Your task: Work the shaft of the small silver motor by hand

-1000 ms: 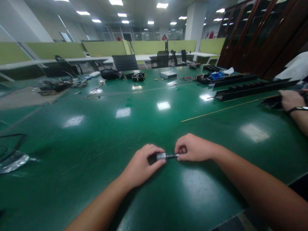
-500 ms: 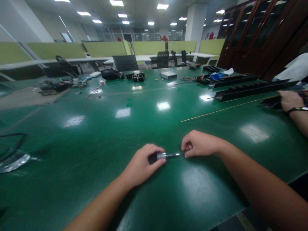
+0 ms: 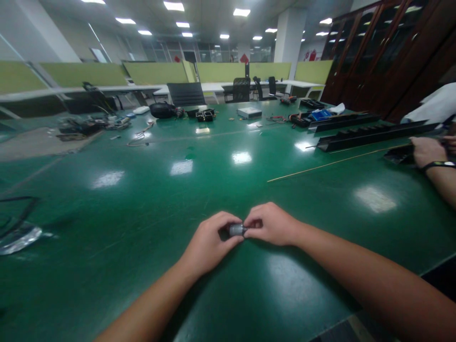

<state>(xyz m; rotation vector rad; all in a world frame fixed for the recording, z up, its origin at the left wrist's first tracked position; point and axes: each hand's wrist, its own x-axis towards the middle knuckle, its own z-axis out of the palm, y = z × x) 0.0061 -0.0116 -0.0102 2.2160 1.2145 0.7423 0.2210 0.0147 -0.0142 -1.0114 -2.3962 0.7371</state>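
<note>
My left hand [image 3: 212, 244] is closed round a small silver metal cylinder [image 3: 236, 230], with thumb and fingertips on its sides, low over the table. Close against the cylinder's right end, the pinched fingers of my right hand [image 3: 272, 223] hold a thin dark part [image 3: 245, 231]. Only a sliver of that part shows. Its length and tip are hidden by my right fingers.
The green table [image 3: 149, 199] is glossy. A thin yellow rod [image 3: 320, 165] lies ahead, with black channel strips [image 3: 370, 135] beyond. At right, a co-worker's hand [image 3: 429, 151] grips a black strip. Clear plastic [image 3: 21, 240] lies left. A silver box [image 3: 249, 112] stands farther back.
My right hand has moved left, up to the cylinder's end. The thin shaft that showed between my hands is now out of sight. My left hand stays almost in place.
</note>
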